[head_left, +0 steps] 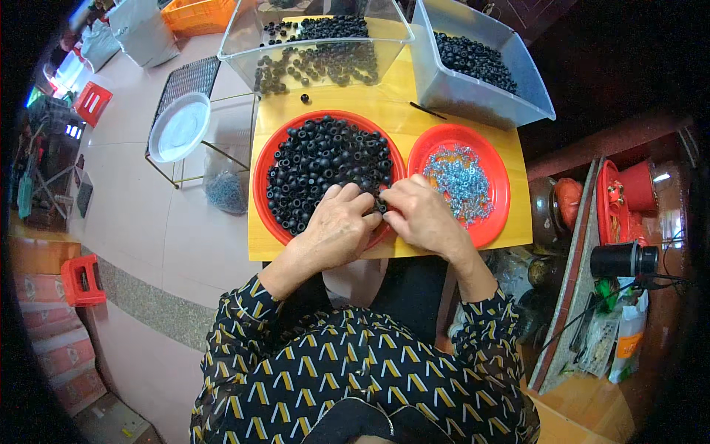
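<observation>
Over the right front edge of a red round tray (261, 189), my left hand (334, 226) and my right hand (423, 214) meet with curled, pinching fingers. The tray is heaped with small black round pieces (322, 159) that have holes in them. A dark bit shows by my right fingertips, but what each hand grips is mostly hidden by the fingers. Close to my right hand lies a red oval plate (501, 185) holding a pile of small shiny silvery-blue metal pieces (462, 181).
Both trays rest on a yellow table (403, 81). Behind them stand two clear plastic bins (318, 46) (484, 103) of black pieces. One loose black piece (305, 98) and a thin black stick (427, 110) lie on the tabletop. Left is a stand with a white basin (180, 127).
</observation>
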Motion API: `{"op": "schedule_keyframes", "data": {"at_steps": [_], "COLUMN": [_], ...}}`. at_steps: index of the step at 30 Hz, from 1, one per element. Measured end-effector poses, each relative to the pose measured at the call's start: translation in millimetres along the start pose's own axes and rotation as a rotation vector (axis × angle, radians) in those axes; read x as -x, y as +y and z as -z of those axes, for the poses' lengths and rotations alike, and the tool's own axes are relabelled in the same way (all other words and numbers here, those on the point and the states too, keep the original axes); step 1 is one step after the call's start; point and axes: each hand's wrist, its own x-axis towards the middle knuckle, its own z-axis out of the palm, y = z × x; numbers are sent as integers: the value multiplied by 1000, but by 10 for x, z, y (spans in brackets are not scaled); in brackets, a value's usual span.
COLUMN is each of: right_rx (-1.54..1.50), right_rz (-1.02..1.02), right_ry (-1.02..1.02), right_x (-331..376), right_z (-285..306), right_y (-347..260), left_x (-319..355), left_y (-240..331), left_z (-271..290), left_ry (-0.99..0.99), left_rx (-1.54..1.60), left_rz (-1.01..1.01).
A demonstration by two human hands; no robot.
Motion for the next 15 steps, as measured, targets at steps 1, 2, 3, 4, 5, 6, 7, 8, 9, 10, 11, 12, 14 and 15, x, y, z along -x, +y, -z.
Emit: {"op": "schedule_keyframes", "data": {"at_steps": [1, 2, 3, 4, 5, 6, 7, 8, 9, 10, 11, 12, 14, 15], "right_rx": [-1, 59, 120, 129, 127, 135, 142, 142, 162, 184, 187, 202, 217, 195], "right_rz": [4, -5, -14, -2, 3, -6, -15, -12, -11, -11, -11, -6, 1, -17], "right_ry": [3, -73, -150, -182, -180, -218, -257, -257, -292, -327, -329, -320, -315, -263], "right_x": [-16, -39, -58, -79, -93, -104, -119, -146, -180, -202, -209, -211, -218, -217], "right_z": [-25, -52, -70, -80, -87, -95, -101, -102, -101, -103, -101, -100, -104, -102], "right_y": [0, 2, 8, 23, 30, 38, 39, 34, 25, 16, 15, 13, 26, 47], "left_x": [-18, -27, -36, -44, -45, -42, -42, -40, -32, -10, -10, -7, 0, -1], "left_y": [-6, -5, -5, -6, -2, 6, -2, -11, -21, -40, -45, -48, -75, -112], "left_z": [-10, -12, -13, -15, -12, -17, -18, -23, -34, -74, -72, -67, -52, -35], "left_ry": [-37, -23, -23, -46, -69, -72, -71, -92, -114, -78, -75, -37, 1, 59], "left_rx": [2, -1, -7, -2, 2, -6, -10, -35, -59, -51, -50, -39, -27, -3], "left_rz": [-22, -20, -18, -35, -50, -57, -54, -72, -89, -96, -96, -111, -122, -112]}}
